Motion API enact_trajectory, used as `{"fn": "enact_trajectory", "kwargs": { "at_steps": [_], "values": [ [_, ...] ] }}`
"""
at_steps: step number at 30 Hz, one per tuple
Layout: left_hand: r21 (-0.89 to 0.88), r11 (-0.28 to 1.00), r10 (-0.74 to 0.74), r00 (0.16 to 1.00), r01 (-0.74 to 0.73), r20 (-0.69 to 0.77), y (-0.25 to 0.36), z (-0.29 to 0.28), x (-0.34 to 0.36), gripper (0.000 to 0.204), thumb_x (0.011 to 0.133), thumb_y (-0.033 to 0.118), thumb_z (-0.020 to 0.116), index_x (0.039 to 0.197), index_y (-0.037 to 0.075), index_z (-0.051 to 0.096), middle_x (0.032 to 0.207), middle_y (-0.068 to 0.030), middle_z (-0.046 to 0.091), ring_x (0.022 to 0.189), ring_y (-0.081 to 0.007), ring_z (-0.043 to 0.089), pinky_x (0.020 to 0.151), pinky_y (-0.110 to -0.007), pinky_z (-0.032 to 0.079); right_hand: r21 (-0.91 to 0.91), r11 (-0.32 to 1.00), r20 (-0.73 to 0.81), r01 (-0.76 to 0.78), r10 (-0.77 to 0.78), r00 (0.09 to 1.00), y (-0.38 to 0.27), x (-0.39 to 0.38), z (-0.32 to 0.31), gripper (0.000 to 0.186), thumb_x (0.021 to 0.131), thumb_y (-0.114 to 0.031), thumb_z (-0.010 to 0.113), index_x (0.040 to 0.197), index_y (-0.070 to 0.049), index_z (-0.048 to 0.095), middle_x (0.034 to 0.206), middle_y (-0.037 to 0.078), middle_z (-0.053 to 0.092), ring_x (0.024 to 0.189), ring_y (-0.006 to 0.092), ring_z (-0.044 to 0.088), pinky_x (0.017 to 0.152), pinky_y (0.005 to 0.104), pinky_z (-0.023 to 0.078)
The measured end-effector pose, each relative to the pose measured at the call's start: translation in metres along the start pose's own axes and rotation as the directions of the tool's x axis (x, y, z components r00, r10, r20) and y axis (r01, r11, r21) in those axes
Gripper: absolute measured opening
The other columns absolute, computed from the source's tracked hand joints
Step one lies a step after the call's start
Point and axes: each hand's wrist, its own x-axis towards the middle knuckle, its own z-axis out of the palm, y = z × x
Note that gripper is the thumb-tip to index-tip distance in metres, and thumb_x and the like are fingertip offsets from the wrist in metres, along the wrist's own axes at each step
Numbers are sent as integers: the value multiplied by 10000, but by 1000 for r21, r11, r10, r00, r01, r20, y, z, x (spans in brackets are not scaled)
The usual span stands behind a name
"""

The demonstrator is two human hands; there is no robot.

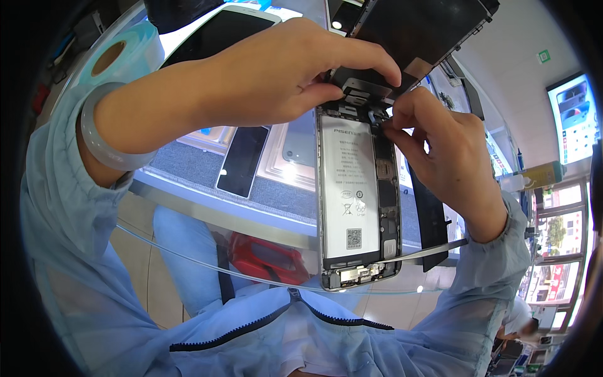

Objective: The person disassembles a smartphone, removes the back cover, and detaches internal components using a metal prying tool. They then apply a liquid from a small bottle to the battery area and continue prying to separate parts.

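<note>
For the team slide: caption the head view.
Left hand and right hand at the upper end of an opened dark-framed smartphone with white rectangular battery.

This seems to be a phone shop with repair work: near, an opened phone [361,195] shows its inner parts above a lit display counter [226,212] with other phones [244,160] in it. Far on the right, a wall screen [575,116] shows phone pictures.

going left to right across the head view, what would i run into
Roll of film, smaller dark-screened phone, white battery, right hand, wall screen.
</note>
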Motion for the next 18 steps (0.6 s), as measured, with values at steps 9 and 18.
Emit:
{"fn": "enact_trajectory", "kwargs": {
  "at_steps": [9, 18],
  "values": [
    [-2, 1000, -21, 1000, 21, 7, 1, -1, 0, 474, 772, -87, 570, 1211, 90, 554, 1159, -82, 615, 931, -252, 640, 746, -302, 521, -18, 996, -8, 82, -82, 997, 10, -1, 1, 204, 737, 52, 680, 812, -24, 506, 655, 70, 614, 485, 147, 580, 443, 248, 436],
    [-1, 1000, 8, 999, -9, -31, 0, 2, 0, 480, 755, -91, 573, 1202, 83, 553, 1126, -82, 622, 890, -255, 640, 712, -307, 521, 253, 955, 46, -152, 146, 988, 11, 3, -5, 296, 707, 36, 720, 877, -40, 490, 750, 79, 689, 494, 60, 559, 456, 183, 394]
  ]
}}
